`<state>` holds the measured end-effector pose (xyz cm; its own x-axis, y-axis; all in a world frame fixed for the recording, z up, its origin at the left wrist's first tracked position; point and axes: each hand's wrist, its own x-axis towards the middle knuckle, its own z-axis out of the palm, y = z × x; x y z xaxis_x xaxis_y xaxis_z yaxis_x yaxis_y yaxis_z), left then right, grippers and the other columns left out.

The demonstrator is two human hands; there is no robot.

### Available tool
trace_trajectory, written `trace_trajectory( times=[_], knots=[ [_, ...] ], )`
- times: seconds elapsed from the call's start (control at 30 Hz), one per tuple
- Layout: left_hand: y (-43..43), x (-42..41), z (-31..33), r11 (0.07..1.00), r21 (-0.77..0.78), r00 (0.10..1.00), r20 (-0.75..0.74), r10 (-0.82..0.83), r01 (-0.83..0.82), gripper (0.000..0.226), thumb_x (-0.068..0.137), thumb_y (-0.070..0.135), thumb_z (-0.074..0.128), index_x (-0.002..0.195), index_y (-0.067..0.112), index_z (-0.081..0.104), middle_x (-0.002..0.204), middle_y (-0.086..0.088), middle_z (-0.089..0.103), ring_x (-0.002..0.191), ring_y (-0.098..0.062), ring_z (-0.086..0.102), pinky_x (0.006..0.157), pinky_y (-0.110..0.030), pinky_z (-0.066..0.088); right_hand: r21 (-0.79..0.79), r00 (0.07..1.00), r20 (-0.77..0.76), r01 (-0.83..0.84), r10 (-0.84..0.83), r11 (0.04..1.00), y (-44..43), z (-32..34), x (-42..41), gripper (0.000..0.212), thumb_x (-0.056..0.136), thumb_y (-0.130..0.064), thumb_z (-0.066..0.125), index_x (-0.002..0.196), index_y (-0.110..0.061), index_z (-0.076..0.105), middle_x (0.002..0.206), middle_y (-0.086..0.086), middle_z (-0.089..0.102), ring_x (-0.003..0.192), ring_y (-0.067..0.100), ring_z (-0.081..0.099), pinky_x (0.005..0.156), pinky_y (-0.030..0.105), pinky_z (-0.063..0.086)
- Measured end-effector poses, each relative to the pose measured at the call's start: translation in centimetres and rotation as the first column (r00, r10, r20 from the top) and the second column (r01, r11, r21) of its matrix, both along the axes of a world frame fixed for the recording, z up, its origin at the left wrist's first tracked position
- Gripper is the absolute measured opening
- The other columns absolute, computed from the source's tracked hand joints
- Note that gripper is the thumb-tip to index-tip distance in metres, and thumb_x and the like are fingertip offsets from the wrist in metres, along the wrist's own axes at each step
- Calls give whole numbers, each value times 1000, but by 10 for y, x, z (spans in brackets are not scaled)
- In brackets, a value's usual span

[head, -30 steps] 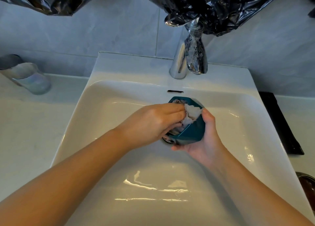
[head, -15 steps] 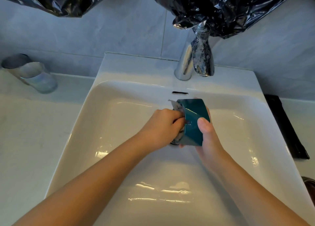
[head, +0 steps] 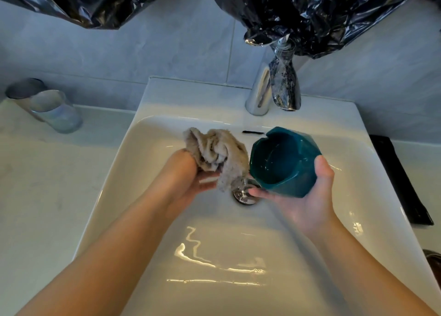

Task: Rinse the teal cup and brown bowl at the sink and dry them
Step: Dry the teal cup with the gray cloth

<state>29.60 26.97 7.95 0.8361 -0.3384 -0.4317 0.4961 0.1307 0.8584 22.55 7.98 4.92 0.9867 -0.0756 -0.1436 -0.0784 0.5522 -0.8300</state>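
Note:
My right hand grips the teal cup over the white sink, thumb on its right side and fingers beneath. The faceted cup is tilted with its mouth facing me and to the left; its inside looks wet. My left hand holds a crumpled beige cloth just left of the cup, apart from it. The brown bowl shows only as a dark sliver at the right edge of the frame.
A chrome tap stands behind the basin, partly under black plastic sheeting. The drain lies below the hands. Two glass tumblers stand on the counter at left. A black flat object lies right of the sink.
The cloth has come out of the cup and my left hand has drawn it to the left. My right hand has turned the cup so its mouth faces me.

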Motion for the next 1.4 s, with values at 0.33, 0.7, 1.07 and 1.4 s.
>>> trace_trajectory(
  times=[0.33, 0.7, 1.07, 1.4],
  knots=[
    [3, -14, -7, 983, -181, 993, -114, -29, 8, 55, 96, 52, 36, 107, 12, 71, 110, -15, 71, 102, -29, 68, 89, -48, 53, 359, 960, -48, -240, 275, 902, 6, 6, 4, 85, 88, -73, 21, 141, -12, 47, 138, 25, 52, 112, 43, 62, 69, 44, 59],
    [-24, -12, -29, 989, 77, 989, 85, 122, -129, 53, 79, 55, 64, 124, 29, 52, 115, 0, 66, 100, -22, 66, 51, -25, 50, -558, 984, -151, -10, -90, 830, 20, 11, 9, 21, 102, -42, 36, 117, -48, 50, 111, -18, 60, 90, 5, 68, 55, 26, 57],
    [-9, -3, -13, 934, 273, 918, 259, -300, 229, 28, 92, 49, 46, 102, 32, 67, 98, 8, 73, 92, -9, 69, 82, -29, 56, -653, 985, -167, -141, 40, 744, 17, 5, -2, 29, 85, -42, 43, 109, -47, 60, 102, -9, 67, 88, 12, 65, 51, 22, 51],
    [-7, -2, -23, 963, 203, 954, 205, -219, 177, 50, 74, 52, 64, 115, 24, 60, 106, 0, 71, 98, -20, 69, 81, -41, 58, -623, 979, -144, -203, 144, 755, 13, 1, 0, 42, 80, -58, 48, 122, -52, 51, 113, -17, 65, 108, 6, 63, 84, 35, 58]
  ],
)
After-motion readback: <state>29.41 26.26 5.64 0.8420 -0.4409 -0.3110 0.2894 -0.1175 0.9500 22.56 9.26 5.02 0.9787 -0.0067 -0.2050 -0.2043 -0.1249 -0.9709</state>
